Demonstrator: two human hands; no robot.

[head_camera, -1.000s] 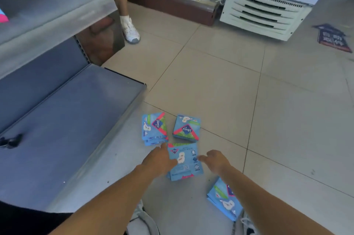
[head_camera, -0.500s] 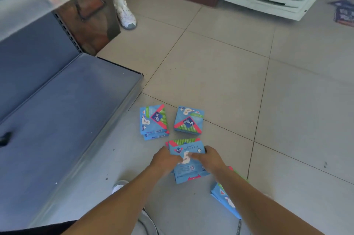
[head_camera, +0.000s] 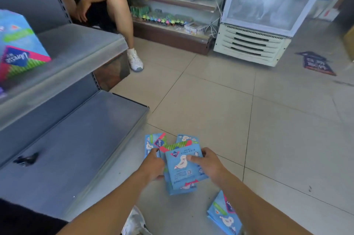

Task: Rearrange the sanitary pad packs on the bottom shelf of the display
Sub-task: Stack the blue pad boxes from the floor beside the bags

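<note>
Both hands hold a small stack of blue sanitary pad packs (head_camera: pixel 182 169) just above the tiled floor. My left hand (head_camera: pixel 153 165) grips its left edge and my right hand (head_camera: pixel 206 163) grips its right edge, thumb on top. Behind the stack, one pack (head_camera: pixel 154 142) lies on the floor at the left and another pack (head_camera: pixel 186 138) peeks out at the right. A further pack (head_camera: pixel 224 215) lies under my right forearm. The grey bottom shelf (head_camera: pixel 63 148) stretches to the left, bare except for a small dark object (head_camera: pixel 25 159).
A large blue pad pack (head_camera: pixel 18 44) sits on the upper shelf (head_camera: pixel 76 50) at the left. A seated person's leg and white shoe (head_camera: pixel 135 60) are beyond the shelf end. A white display cooler (head_camera: pixel 254 29) and a low goods rack (head_camera: pixel 172 29) stand at the back.
The stack of packs has come up off the floor in both hands. The view has tilted upward, bringing the upper shelf, the seated person and the cooler into sight.
</note>
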